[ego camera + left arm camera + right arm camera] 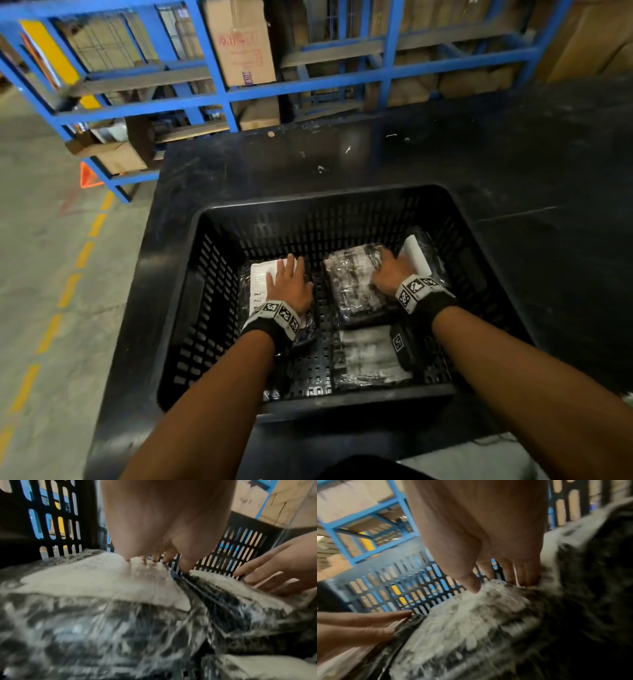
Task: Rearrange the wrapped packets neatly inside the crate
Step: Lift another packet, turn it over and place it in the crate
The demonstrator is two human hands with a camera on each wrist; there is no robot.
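Head view: my left hand lies flat, fingers straight, on the packet with the white label at the crate's left side. My right hand curls its fingers over the far right edge of the middle packet, which lies with its long axis running from me toward the far wall. Another packet leans tilted just beyond my right hand, and one more lies nearer me. The crate sits on a black bench.

Left wrist view: my straight fingers press the white label, blurred.

Right wrist view: my fingers hook between the middle packet and the leaning one; my thumb rests on top. I judge the right hand, the nearer one, should square this packet.
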